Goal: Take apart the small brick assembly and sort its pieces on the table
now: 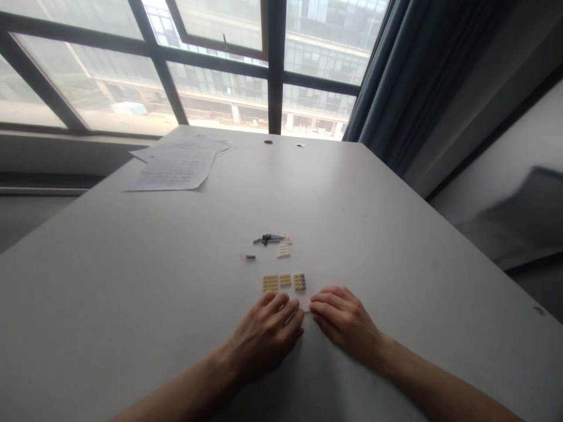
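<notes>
My left hand (273,328) rests low over the table with its fingers curled and closed. Facing it from the right is my right hand (345,313), fingers pressed together. Between the two sets of fingertips shows a sliver of a thin pale piece (307,312), mostly hidden by the fingers. Just beyond my left hand lie a tan studded building-brick plate (270,283), a smaller tan plate (285,280) and a tan plate with a grey edge (299,282).
Farther off lie dark grey brick parts (268,239), white studded pieces (284,249) and a small dark piece (250,257). Printed papers (176,167) are at the back left of the white table (387,246). A blue-grey curtain (404,76) hangs beside the window.
</notes>
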`<state>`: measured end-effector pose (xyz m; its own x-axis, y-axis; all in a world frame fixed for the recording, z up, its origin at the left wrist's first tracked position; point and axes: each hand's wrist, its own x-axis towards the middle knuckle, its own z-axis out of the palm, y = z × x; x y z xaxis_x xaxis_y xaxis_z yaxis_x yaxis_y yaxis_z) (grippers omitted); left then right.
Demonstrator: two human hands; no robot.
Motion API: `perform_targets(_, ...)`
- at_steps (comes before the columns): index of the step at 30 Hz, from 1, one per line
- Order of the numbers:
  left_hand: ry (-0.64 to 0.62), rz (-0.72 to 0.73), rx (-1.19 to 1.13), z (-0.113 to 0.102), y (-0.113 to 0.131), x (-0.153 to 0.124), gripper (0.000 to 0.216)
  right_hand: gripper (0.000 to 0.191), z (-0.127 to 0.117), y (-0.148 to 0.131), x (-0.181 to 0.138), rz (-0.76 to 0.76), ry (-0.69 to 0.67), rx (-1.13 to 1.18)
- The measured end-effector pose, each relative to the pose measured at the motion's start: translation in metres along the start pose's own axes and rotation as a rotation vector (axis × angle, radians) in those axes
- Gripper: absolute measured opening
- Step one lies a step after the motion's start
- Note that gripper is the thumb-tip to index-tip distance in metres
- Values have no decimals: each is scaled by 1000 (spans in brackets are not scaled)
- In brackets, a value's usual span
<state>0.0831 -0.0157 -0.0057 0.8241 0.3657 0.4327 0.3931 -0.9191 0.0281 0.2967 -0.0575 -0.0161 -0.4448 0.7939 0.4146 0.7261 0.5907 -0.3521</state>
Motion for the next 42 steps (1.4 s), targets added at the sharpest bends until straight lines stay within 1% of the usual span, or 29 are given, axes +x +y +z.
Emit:
perform_targets(4, 39, 3, 2, -2, 1, 1, 15, 16, -1, -1, 0, 10, -4, 19)
perform_targets(7, 106, -29, 5, -6, -7, 0, 17, 17, -2, -1, -1, 52, 15, 70)
perform_targets(10, 187, -157, 31, -12, -32, -3, 17, 19, -6, 5, -1, 112, 63, 139)
perform_targets(13, 239, -361, 73, -15, -68, -9, 16, 20, -14, 20, 7, 160, 77, 146)
perform_targets(15, 257, -459, 101, -13, -88, -13, 18, 22, -17, 32, 21, 191, 53, 119)
perform_targets(18, 234, -510, 145, -8, -103, -18, 20, 28, -17, 49, 52, 223, -22, 87)
perform_targets(20, 206, -523, 151, -5, -104, -20, 20, 34, -10, 56, 75, 221, -78, 69)
perform_targets(23, 190, -536, 141, -3, -101, -20, 20, 36, 4, 59, 107, 211, -130, 40)
perform_targets(25, 182, -540, 136, -3, -99, -20, 20, 37, 14, 57, 122, 201, -160, 11)
perform_targets(28, 173, -545, 125, -2, -99, -20, 20, 35, 23, 53, 136, 183, -206, -51)
perform_targets(32, 170, -548, 109, -3, -98, -19, 19, 31, 29, 50, 141, 174, -240, -97)
perform_targets(36, 167, -547, 106, -4, -97, -18, 19, 26, 29, 50, 141, 160, -224, -91)
perform_targets(39, 166, -544, 112, -4, -98, -19, 19, 24, 21, 51, 137, 171, -143, -36)
perform_targets(42, 170, -544, 115, -4, -98, -20, 20, 24, 7, 57, 128, 202, -38, 41)
